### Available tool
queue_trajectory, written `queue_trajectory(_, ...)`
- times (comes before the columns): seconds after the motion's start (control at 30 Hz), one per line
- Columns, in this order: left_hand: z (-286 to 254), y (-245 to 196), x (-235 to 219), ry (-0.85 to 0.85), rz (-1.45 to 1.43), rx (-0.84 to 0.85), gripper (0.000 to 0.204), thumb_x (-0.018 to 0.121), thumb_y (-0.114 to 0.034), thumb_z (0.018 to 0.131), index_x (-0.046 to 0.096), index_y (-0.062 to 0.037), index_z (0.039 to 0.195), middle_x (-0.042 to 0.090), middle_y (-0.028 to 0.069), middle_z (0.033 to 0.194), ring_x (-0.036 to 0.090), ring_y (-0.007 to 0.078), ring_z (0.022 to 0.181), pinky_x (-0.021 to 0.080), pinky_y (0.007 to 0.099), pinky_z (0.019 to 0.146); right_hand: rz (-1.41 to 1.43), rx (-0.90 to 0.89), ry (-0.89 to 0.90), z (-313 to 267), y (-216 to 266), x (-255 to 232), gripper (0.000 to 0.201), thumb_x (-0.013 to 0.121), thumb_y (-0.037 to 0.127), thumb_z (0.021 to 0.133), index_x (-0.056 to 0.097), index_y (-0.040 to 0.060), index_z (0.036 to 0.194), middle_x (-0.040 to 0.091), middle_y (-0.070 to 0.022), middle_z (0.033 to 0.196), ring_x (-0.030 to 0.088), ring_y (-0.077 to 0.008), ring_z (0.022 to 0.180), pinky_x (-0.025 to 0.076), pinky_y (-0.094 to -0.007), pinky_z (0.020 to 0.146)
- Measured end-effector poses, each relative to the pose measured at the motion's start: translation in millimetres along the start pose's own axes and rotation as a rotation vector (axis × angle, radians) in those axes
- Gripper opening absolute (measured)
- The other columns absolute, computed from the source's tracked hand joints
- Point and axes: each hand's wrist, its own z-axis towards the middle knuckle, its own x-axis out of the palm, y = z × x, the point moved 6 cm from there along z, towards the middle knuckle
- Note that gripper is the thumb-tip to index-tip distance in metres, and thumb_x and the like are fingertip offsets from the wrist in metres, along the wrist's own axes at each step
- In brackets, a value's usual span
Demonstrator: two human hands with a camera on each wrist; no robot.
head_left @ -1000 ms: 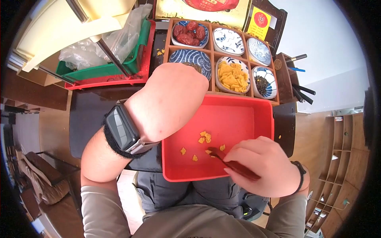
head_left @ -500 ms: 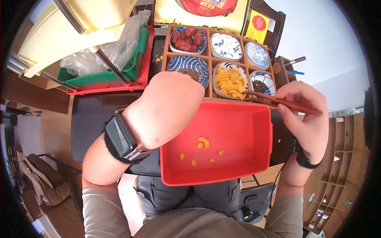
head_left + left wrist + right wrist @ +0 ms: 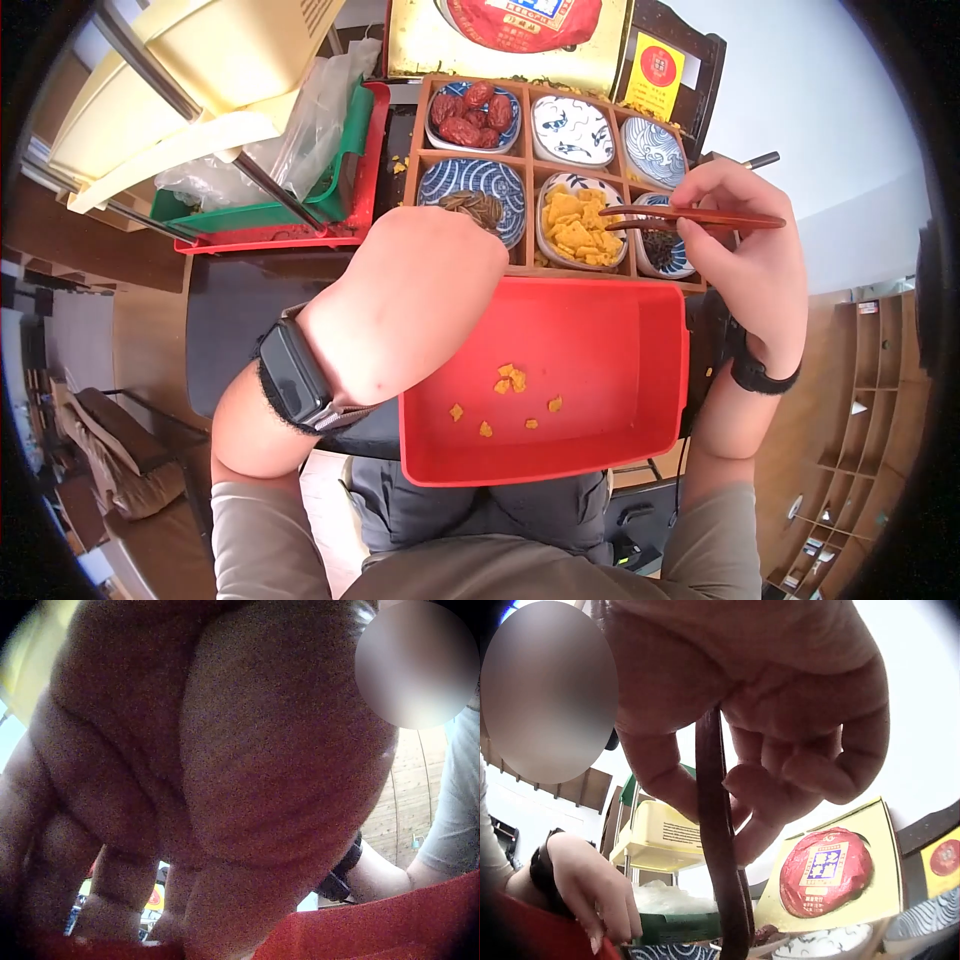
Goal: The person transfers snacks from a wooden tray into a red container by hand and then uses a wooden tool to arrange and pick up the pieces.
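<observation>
My right hand (image 3: 748, 240) holds dark red wooden tongs (image 3: 735, 217), also visible in the right wrist view (image 3: 721, 847). Their tips are slightly apart over the right side of a bowl of yellow flakes (image 3: 575, 230), with nothing visible between them. My left hand (image 3: 405, 300) grips the red tray (image 3: 683, 350) at its upper left; in the right wrist view the left hand's (image 3: 592, 889) thumb lies at the rim, while its fingertips are hidden in the head view. Several yellow flakes (image 3: 510, 378) lie spread on the tray's floor.
A divided wooden box (image 3: 532, 262) behind the tray holds bowls of red dates (image 3: 470, 120), brown pieces (image 3: 475, 207) and dark leaves (image 3: 660, 245). At left stand a green bin (image 3: 240, 218) and cream shelf rack (image 3: 185, 130). A gold box (image 3: 410, 50) is behind.
My right hand has moved from inside the tray up to the flake bowl with the tongs. A flake that was at their tips lies on the tray floor. My left hand stays at the tray.
</observation>
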Motion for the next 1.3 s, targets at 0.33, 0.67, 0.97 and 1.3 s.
queue_trajectory(0.33, -0.1, 0.9, 1.9, -0.029, -0.009, 0.008, 0.013, 0.066, -0.009, 0.088, 0.076, -0.005, 0.094, 0.073, 0.0179, 0.085, 0.073, 0.0414, 0.089, 0.058, 0.0525, 0.078, 0.029, 0.009, 0.024, -3.7, -3.9, 3.0, 0.016, 0.073, -0.004, 0.09, 0.07, 0.0023, 0.104, 0.069, 0.0034, 0.097, 0.065, -0.0028, 0.089, 0.051, -0.0208, 0.074)
queue_trajectory(0.67, 1.9, -0.1, -0.3, -0.039, -0.018, 0.005, 0.01, 0.07, -0.011, 0.088, 0.076, -0.0044, 0.092, 0.073, 0.0189, 0.083, 0.073, 0.0423, 0.087, 0.058, 0.0524, 0.077, 0.048, -0.238, 0.247, -52.2, 36.0, 16.1, 0.022, 0.073, -0.001, 0.066, 0.071, 0.0012, 0.088, 0.071, -0.01, 0.085, 0.07, -0.0223, 0.076, 0.052, -0.0299, 0.07)
queue_trajectory(0.97, 2.4, 0.1, -1.6, -0.055, -0.027, 0.006, 0.009, 0.071, -0.011, 0.088, 0.075, -0.0041, 0.09, 0.072, 0.0195, 0.081, 0.073, 0.043, 0.085, 0.058, 0.0528, 0.076, -0.242, -0.341, 0.685, -75.6, 46.5, 49.4, 0.017, 0.079, 0.011, 0.085, 0.065, 0.0109, 0.094, 0.063, -0.0075, 0.077, 0.068, -0.0335, 0.069, 0.054, -0.0452, 0.064)
queue_trajectory(1.3, 1.5, 0.0, -2.6, -0.084, -0.033, 0.033, 0.009, 0.07, -0.011, 0.088, 0.075, -0.0039, 0.089, 0.072, 0.02, 0.081, 0.073, 0.0432, 0.085, 0.058, 0.0527, 0.076, -0.37, -0.299, 0.727, -81.0, 42.6, 60.8, 0.012, 0.079, 0.014, 0.087, 0.069, 0.0105, 0.094, 0.068, -0.0079, 0.078, 0.07, -0.0335, 0.069, 0.054, -0.0459, 0.064)
